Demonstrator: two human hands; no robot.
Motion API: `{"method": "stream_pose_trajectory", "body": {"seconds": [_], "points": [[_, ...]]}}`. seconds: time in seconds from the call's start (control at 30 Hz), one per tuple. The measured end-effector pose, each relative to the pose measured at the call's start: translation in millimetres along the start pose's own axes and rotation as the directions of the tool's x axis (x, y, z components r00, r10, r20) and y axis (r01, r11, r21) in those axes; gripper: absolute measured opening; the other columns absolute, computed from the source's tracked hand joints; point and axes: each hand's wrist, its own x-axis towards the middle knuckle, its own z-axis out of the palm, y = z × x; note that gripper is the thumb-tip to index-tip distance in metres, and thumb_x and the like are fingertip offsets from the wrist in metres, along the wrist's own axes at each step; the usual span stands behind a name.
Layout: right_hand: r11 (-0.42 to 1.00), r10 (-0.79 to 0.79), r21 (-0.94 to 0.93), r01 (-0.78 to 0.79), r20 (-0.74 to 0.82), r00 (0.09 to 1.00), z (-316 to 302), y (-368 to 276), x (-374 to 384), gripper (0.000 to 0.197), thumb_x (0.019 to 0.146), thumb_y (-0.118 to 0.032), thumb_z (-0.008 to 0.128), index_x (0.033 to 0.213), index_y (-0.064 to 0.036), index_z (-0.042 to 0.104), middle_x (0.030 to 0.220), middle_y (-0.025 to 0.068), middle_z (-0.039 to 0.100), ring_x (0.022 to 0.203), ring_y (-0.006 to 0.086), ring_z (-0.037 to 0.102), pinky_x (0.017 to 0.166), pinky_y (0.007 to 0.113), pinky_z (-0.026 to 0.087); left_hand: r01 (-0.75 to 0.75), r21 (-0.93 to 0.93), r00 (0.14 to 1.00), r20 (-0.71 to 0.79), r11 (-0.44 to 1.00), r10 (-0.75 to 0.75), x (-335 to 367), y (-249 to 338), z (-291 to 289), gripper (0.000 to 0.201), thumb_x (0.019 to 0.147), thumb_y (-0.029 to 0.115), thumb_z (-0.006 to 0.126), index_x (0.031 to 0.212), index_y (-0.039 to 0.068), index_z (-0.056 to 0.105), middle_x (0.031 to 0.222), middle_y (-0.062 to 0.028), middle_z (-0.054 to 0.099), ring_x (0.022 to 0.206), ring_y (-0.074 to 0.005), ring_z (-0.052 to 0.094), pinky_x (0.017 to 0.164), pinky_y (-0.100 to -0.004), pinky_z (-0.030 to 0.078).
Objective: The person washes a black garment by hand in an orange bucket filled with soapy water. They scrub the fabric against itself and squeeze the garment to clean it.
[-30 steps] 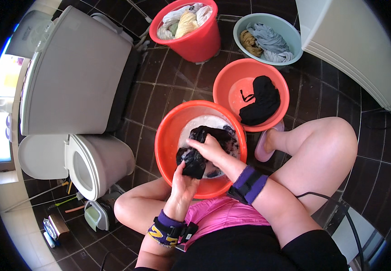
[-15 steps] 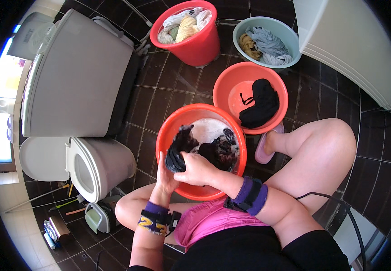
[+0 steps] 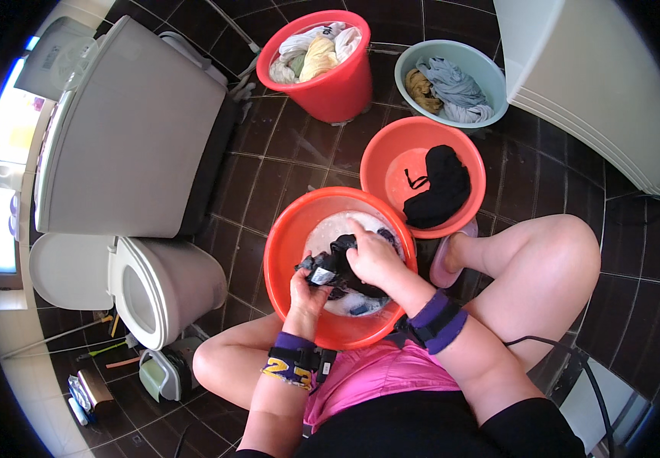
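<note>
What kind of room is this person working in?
Most likely a home bathroom used for hand-washing laundry: a white toilet with its lid up, dark floor tiles, and basins of clothes, with both hands in a soapy orange basin.

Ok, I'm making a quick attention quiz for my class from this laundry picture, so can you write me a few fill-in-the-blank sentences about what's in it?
1. Both hands, left hand and right hand, grip a wet garment whose colour is ____.
2. The near basin holding soapy water is ____ in colour.
3. The second orange basin holds one ____ garment.
4. The pale green tub stands to the ____ of the red bucket.

Missing words: black; orange; black; right
</note>
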Motion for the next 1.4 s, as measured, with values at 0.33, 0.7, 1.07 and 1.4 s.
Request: {"method": "stream_pose_trajectory", "body": {"seconds": [0.33, 0.7, 1.07, 1.4], "points": [[0.913, -0.363, 0.103, 0.396, -0.24, 0.9, 26.5, -43.7, -38.6, 0.024, 0.065, -0.028, 0.074, 0.082, -0.0158, 0.063, 0.085, 0.0075, 0.058, 0.074, 0.0284, 0.063, 0.063, 0.038, 0.052, -0.093, 0.016, 0.995, 0.022, 0.996, 0.093, -25.7, -22.7, 34.5, 0.034, 0.093, 0.036, 0.041, 0.105, 0.011, 0.06, 0.105, -0.0103, 0.064, 0.097, -0.0285, 0.061, 0.086, -0.0448, 0.05], [0.967, -0.207, 0.066, 0.245, -0.355, 0.912, 29.4, -18.9, -14.5, 0.022, 0.079, -0.034, 0.066, 0.081, -0.0127, 0.064, 0.076, 0.012, 0.062, 0.07, 0.0325, 0.063, 0.062, 0.044, 0.05, -0.014, 0.12, 0.992, -0.125, 0.993, 0.029, -22.9, -15.2, 57.7, 0.039, 0.095, 0.037, 0.034, 0.1, 0.009, 0.06, 0.099, -0.0118, 0.065, 0.093, -0.0282, 0.063, 0.081, -0.047, 0.051], [0.972, 0.157, 0.18, -0.148, -0.033, 0.987, 19.0, 25.5, 16.0, 0.06, 0.091, -0.059, 0.04, 0.107, -0.0073, 0.065, 0.086, 0.0227, 0.067, 0.083, 0.0369, 0.066, 0.076, 0.045, 0.05, 0.075, 0.038, 0.995, -0.064, 0.997, -0.072, -19.2, 43.5, 7.2, 0.049, 0.082, 0.042, 0.045, 0.116, 0.008, 0.054, 0.121, -0.0133, 0.057, 0.114, -0.0345, 0.053, 0.1, -0.0522, 0.037], [0.819, 0.266, 0.477, -0.318, 0.175, 0.948, 22.6, 44.8, 31.1, 0.061, 0.091, -0.054, 0.046, 0.112, 0.0009, 0.061, 0.076, 0.016, 0.066, 0.065, 0.0252, 0.066, 0.07, 0.038, 0.051, 0.053, 0.265, 0.999, -0.018, 0.963, -0.05, -21.5, 41.0, 2.7, 0.038, 0.09, 0.031, 0.056, 0.116, 0.004, 0.059, 0.112, -0.0121, 0.065, 0.099, -0.0275, 0.064, 0.091, -0.0402, 0.05]]}}
